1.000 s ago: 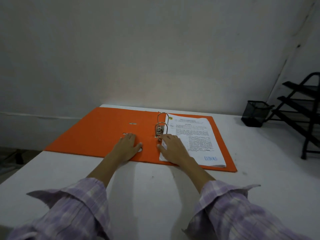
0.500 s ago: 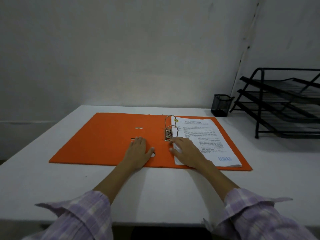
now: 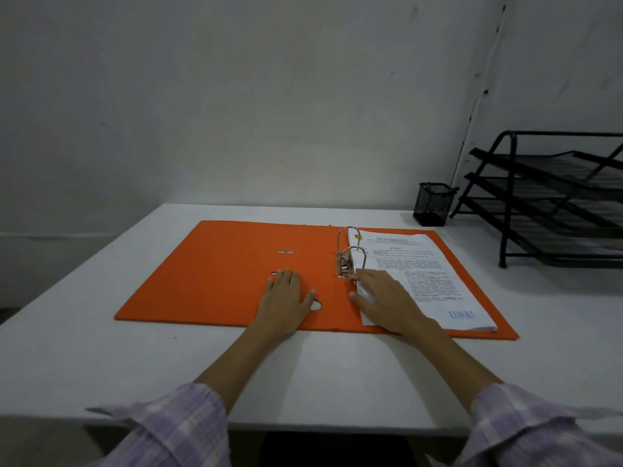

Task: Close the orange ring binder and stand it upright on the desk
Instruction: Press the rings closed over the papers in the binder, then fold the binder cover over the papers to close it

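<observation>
The orange ring binder [image 3: 215,278] lies open and flat on the white desk [image 3: 337,375]. Its metal ring mechanism [image 3: 349,254] stands up near the spine, with a stack of printed pages [image 3: 428,284] on the right cover. My left hand [image 3: 285,303] rests flat, fingers apart, on the left cover beside the spine's finger hole. My right hand [image 3: 387,299] lies flat on the near left corner of the pages, fingertips just below the ring mechanism. Neither hand grips anything.
A black mesh pen holder [image 3: 433,203] stands at the back right of the desk. A black three-tier paper tray rack [image 3: 553,200] fills the far right. A white wall runs behind the desk. The desk's front edge is near my sleeves.
The camera view swung right and then settled, bringing the tray rack into view. Both hands stay flat on the binder in nearly the same places.
</observation>
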